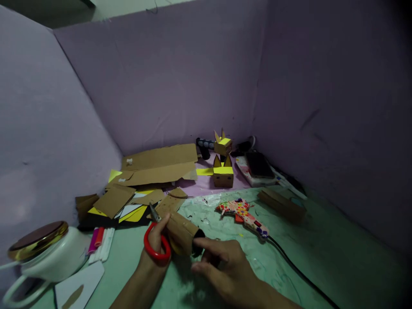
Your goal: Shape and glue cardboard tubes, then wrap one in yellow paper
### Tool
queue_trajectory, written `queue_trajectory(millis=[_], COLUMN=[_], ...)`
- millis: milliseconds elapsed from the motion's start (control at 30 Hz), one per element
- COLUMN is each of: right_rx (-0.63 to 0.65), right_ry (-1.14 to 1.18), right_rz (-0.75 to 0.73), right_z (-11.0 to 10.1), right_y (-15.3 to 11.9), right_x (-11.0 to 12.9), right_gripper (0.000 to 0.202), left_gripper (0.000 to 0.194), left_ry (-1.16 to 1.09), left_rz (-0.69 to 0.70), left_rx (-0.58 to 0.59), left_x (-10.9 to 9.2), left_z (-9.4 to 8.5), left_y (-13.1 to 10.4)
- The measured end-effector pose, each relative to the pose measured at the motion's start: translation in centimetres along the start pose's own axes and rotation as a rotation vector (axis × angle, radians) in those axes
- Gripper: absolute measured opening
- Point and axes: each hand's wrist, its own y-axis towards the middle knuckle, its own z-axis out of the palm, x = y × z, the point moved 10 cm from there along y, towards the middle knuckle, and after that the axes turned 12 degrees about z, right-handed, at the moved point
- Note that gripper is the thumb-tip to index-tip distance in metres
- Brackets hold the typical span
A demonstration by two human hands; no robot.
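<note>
1. Over my head-camera feed, I'm counting two bare hands (155,239) (227,264).
2. I'm seeing one cardboard tube (183,231) and one pair of scissors (160,256).
3. I'm making out two eared cardboard boxes (223,178) (222,149).
4. I'm spotting one glue gun (246,214) and one lidded white pot (61,253).
5. I'm finding several markers (93,241), exact number unclear.

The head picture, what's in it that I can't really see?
In the head view:
The tube's inside: mostly hidden by shadow and the right grip.
The mug's inside: covered by its lid.
The cord's far end: cut off by the bottom edge.
</note>
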Motion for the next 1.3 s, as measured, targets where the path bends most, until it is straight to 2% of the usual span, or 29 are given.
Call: queue_trajectory(millis=[67,133,233,333,400,500,533,600,667,800,900,967,1033,1100,1133,1200,1233,1300], right_rx=[-0.069,-0.126,-0.059,-0.015,-0.089,-0.156,-0.151,-0.100,-0.046,-0.054,0.050,0.195,0.336,0.402,0.390,0.286,0.230,0.162], right_ry=[-0.088,-0.176,-0.240,-0.277,-0.285,-0.241,-0.228,-0.217,-0.208,-0.211,-0.309,-0.377,-0.421,-0.435,-0.434,-0.397,-0.358,-0.252], right_rz=[-0.071,-0.160,-0.377,-0.537,-0.519,-0.365,-0.321,-0.288,-0.256,-0.222,-0.411,-0.537,-0.568,-0.451,-0.316,0.074,0.255,0.478], right_z=[-0.3,-0.8,-0.1,0.7,0.2,-0.7,-0.7,-0.2,0.3,0.1,1.9,4.1,6.1,7.0,6.8,4.9,3.7,2.1], right_y=[-0.3,-0.6,-1.4,-2.6,-2.6,-1.7,-1.4,-1.0,-0.6,-0.7,-2.2,-3.7,-4.7,-4.3,-3.5,-1.4,-0.8,-0.2], right_x=[1.0,2.3,4.5,5.5,5.2,4.0,3.7,3.4,3.2,3.1,3.7,3.3,2.3,0.9,0.0,-2.5,-3.6,-4.9], right_gripper=[0.018,0.025,0.046,0.064,0.060,0.025,0.022,0.025,0.018,0.020,0.028,0.033,0.035,0.033,0.027,0.005,0.012,0.026], left_gripper=[0.021,0.023,0.021,0.022,0.024,0.023,0.022,0.021,0.020,0.016,0.019,0.021,0.023,0.024,0.025,0.026,0.026,0.026], left_ry=[-0.009,-0.025,-0.055,-0.083,-0.095,-0.094,-0.090,-0.082,-0.074,-0.073,-0.095,-0.111,-0.124,-0.130,-0.128,-0.118,-0.111,-0.094], left_rz=[0.017,0.034,0.051,0.074,0.092,0.094,0.087,0.070,0.062,0.076,0.096,0.111,0.126,0.124,0.114,0.085,0.074,0.061], left_rx=[0.007,0.007,-0.007,-0.017,-0.016,0.000,0.011,0.031,0.037,0.016,0.000,-0.011,-0.015,-0.004,0.005,0.018,0.020,0.021], left_x=[0.1,-0.1,-0.8,-1.9,-2.4,-2.4,-2.2,-1.6,-1.1,-1.1,-1.8,-2.3,-2.8,-3.0,-3.0,-2.8,-2.6,-2.5], left_z=[0.1,0.1,0.0,0.2,0.4,0.7,0.8,0.9,0.7,0.4,0.4,0.3,0.3,0.5,0.7,1.1,1.3,1.6], left_y=[0.0,0.0,0.2,0.3,0.3,0.0,-0.1,-0.2,-0.1,0.1,0.3,0.4,0.5,0.4,0.3,-0.3,-0.7,-1.5])
